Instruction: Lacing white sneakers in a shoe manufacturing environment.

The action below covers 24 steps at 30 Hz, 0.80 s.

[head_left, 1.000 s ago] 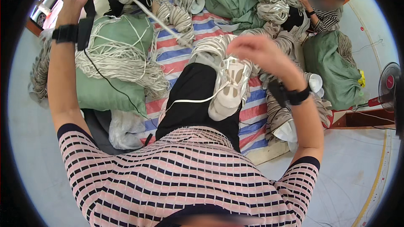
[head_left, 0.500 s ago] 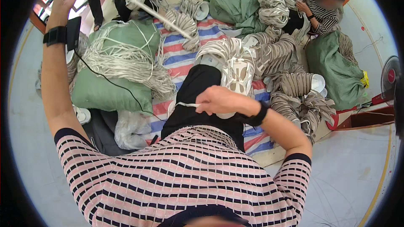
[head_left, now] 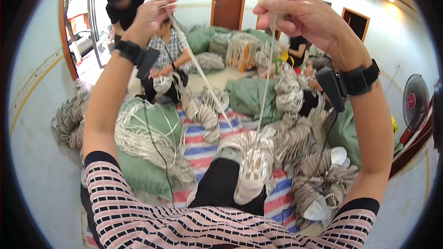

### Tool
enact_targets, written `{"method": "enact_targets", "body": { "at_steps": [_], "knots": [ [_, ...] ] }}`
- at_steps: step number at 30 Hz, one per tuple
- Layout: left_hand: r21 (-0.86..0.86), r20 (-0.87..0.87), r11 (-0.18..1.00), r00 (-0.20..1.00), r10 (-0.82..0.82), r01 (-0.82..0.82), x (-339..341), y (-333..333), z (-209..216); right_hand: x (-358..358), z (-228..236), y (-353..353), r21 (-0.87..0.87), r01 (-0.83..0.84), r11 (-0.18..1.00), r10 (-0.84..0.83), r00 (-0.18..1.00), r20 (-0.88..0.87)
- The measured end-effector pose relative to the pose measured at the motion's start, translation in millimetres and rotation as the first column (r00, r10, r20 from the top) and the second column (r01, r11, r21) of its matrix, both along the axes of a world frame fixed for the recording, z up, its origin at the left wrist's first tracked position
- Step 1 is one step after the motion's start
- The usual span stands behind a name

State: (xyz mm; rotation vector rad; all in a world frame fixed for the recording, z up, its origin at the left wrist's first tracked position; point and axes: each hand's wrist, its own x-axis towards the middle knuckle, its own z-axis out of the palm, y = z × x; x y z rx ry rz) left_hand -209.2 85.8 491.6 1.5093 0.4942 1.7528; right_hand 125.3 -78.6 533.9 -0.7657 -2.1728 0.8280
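Both of my arms are raised. My left hand (head_left: 153,18) grips one end of a white shoelace (head_left: 201,68), which runs tight down toward my lap. The other strand hangs from my right hand (head_left: 300,18), its thumb and fingers pinched around the lace. Both strands lead down to a pale shoe upper (head_left: 251,173) with cut-out patterns on my lap, at the front of a stack of nested uppers (head_left: 230,142). Just where the lace passes through the upper is too small to make out.
A heap of loose white laces (head_left: 138,131) lies on green sacks (head_left: 150,175) at the left. Strings of stacked uppers (head_left: 314,163) lie right, on a striped sheet (head_left: 196,150). A fan (head_left: 413,101) stands far right. Co-workers sit ahead; one person (head_left: 134,9) bends over at the back left.
My right hand has risen from my lap to head height, drawing a lace strand up. My left hand has shifted inward. The view has tilted up, showing more of the room.
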Motion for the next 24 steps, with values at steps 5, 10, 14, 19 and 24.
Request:
{"method": "enact_targets", "body": {
  "at_steps": [5, 10, 14, 19, 24],
  "knots": [
    [0.152, -0.151, 0.986, 0.987, -0.049, 0.072, 85, -21, 54, -2, 56, 29, 0.195, 0.184, 0.963, -0.176, 0.983, -0.057],
    [0.220, -0.083, 0.966, 0.989, -0.121, 0.136, 162, -36, 75, 4, 80, 56, 0.275, 0.307, 0.911, -0.275, 0.950, -0.149],
    [0.276, -0.149, 0.930, 0.967, -0.208, 0.243, 189, -36, 89, 12, 87, 66, 0.390, 0.404, 0.827, -0.364, 0.915, -0.175],
    [0.318, -0.153, 0.941, 0.986, -0.066, 0.113, 216, -35, 102, 28, 98, 75, 0.437, 0.544, 0.716, -0.600, 0.800, -0.013],
    [0.396, -0.103, 0.905, 0.987, -0.127, 0.158, 222, -18, 115, 23, 97, 74, 0.467, 0.482, 0.741, -0.540, 0.841, -0.011]
  ]
}}
